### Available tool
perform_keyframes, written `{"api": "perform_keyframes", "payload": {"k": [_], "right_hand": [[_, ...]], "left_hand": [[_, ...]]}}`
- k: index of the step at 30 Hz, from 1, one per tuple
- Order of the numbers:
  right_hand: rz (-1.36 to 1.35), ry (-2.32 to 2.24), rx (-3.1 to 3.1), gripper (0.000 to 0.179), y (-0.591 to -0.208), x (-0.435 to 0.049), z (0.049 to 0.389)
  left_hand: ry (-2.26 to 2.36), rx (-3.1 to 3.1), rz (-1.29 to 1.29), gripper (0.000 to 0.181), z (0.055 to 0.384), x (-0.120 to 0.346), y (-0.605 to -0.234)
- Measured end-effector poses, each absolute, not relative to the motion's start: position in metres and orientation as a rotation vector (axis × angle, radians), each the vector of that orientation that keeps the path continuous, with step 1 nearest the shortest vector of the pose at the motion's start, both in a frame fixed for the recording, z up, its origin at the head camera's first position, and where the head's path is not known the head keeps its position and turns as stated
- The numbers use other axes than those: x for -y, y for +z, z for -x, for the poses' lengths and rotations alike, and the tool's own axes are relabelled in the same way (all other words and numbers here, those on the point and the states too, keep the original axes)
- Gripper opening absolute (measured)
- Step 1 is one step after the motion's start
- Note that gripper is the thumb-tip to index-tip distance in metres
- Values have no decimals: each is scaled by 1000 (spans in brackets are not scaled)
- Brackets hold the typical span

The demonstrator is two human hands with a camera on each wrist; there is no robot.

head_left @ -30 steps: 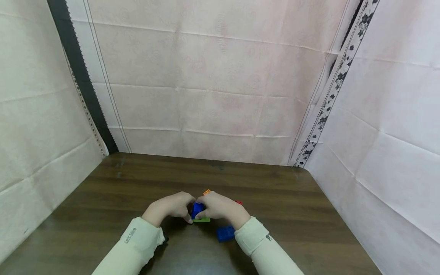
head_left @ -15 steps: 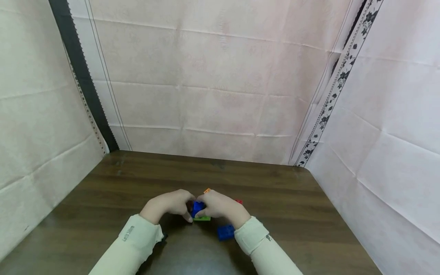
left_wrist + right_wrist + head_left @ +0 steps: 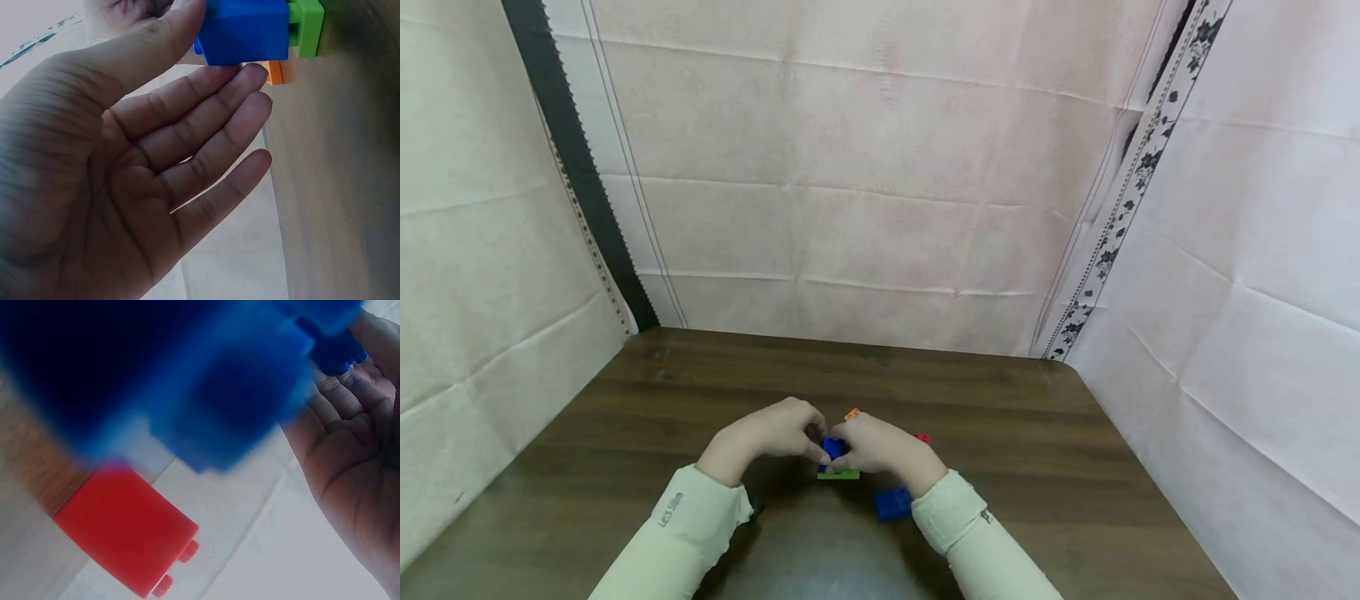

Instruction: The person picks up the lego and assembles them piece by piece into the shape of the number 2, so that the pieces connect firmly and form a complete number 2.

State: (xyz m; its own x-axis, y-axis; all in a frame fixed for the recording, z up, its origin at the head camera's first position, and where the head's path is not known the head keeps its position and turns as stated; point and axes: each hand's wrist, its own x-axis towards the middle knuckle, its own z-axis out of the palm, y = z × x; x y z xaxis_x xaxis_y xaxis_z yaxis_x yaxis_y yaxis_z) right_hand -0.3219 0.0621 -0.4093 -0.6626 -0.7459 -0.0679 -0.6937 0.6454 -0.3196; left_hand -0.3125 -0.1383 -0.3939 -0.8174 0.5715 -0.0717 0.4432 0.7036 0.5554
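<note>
A blue brick (image 3: 833,447) stands on a thin green piece (image 3: 838,476) on the table, between my hands. My left hand (image 3: 767,429) reaches it from the left. In the left wrist view the thumb is at one side of the blue brick (image 3: 250,34) and the index fingertip close under another, the other fingers extended. From the right, my right hand (image 3: 872,444) pinches the brick near its top. Palm and fingers of the right hand (image 3: 356,431) show in the right wrist view beside a dark blue studded part (image 3: 340,355).
Another blue brick (image 3: 892,505) lies by the right wrist, big and blurred in the right wrist view. A red brick (image 3: 128,528) lies beyond the right hand, and an orange brick (image 3: 852,413) behind it. Pale cloth walls enclose the wooden table (image 3: 737,367).
My left hand has shifted up and slightly back from the green piece, its thumb now higher on the blue brick. The right hand has stayed nearly still.
</note>
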Motion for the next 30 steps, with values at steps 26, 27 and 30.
{"api": "perform_keyframes", "payload": {"k": [26,27,30], "right_hand": [[1181,-345,-2673,15,-409,-59,322],[1178,-345,-2674,15,-409,-59,321],[1183,-344,-2675,15,-408,-60,320]], "left_hand": [[734,-2715,-830,15,312,134,-395],[734,-2713,-830,15,312,134,-395],[730,-2711,-835,14,311,134,-394]]}}
